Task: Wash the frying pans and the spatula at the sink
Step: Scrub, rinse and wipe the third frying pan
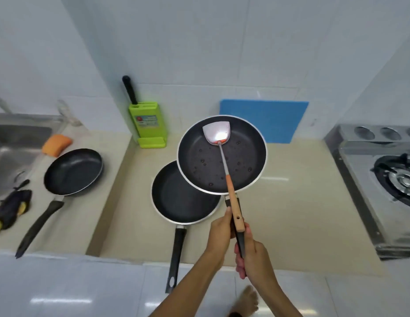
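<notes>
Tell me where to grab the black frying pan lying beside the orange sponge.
Take the black frying pan by its long black handle, wrapping it from above at the near end: it sticks out toward the counter's front edge with nothing over it.

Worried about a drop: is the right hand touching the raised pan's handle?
Touching. Head view: the right hand is curled round the raised pan's handle.

We count three frying pans: a left pan [73,171], a middle pan [176,197], a raised pan [199,156]. We also count one spatula [224,167], one sponge [56,145], one knife block [149,124], one blue board [268,120], one sink [16,143], one stove [382,179].
</notes>
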